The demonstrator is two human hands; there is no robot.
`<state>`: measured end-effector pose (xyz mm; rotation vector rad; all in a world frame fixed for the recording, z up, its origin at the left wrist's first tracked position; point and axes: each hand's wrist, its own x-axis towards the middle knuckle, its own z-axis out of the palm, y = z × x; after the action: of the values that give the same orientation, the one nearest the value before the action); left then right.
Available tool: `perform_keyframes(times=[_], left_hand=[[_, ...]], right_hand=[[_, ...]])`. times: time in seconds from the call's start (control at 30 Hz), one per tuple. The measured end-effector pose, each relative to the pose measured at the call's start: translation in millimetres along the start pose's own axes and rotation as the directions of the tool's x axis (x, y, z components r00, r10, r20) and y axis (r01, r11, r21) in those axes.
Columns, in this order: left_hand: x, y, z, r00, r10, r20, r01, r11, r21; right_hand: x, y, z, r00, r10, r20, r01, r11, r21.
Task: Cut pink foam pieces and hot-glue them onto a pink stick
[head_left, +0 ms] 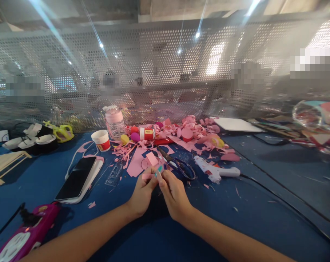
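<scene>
I count two hands, left [142,193] and right [173,194], over one blue surface [235,203]. On it I see one pair of scissors [178,164], one glue gun [215,171], one phone [76,177], one paper cup [101,140], one clear jar [115,121], and one red-labelled glue tube [147,133].

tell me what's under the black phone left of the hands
The black phone lies on a white slab-like thing, only its right edge showing, on the blue table. Whatever else lies beneath is covered.
</scene>
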<state>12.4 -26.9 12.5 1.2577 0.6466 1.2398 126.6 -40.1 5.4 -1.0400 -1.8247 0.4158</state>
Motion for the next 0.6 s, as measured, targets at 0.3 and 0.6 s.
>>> perform_keyframes(times=[0.3,0.6], left_hand=[[-0.4,0.8,0.5,0.993,0.071,-0.091,-0.053,0.981,0.189],[-3.1,0.6,-1.1,0.991,0.104,-0.09,-0.068,0.94,0.334]], right_hand=[[-0.3,-8.2,4.8,0.976,0.204,-0.071,-0.189,0.966,0.176],[-0.3,-11.6,8.0,0.927,0.374,-0.018,-0.335,0.85,0.406]])
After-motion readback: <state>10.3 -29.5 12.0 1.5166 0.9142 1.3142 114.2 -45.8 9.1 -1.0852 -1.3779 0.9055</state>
